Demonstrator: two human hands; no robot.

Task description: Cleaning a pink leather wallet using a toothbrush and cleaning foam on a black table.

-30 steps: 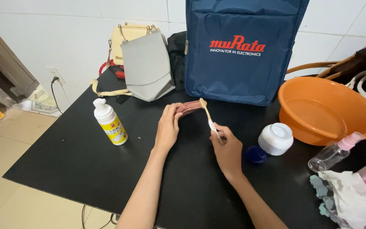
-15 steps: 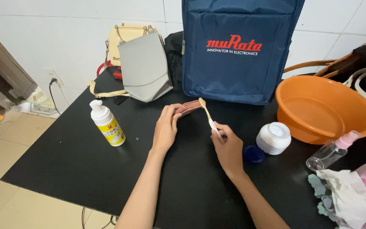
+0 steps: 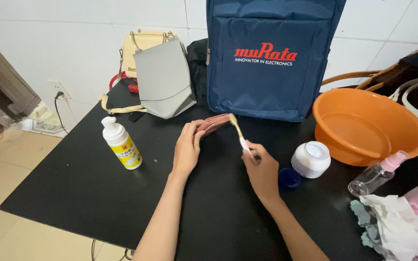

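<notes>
Grip: left hand clasps pink wallet; right hand pinches toothbrush, bristles on wallet.
Bare worktop lies left; blue bag close behind. Positions unchanged from earlier.

Two bare forearms reach up from the bottom edge, both uncovered from wrist to elbow, with no sleeve showing. The slim left hand has long, slender fingers and short, plain nails. The right hand looks the same: narrow wrist, short nails. Neither hand nor wrist carries a ring, watch, bracelet or glove.
</notes>
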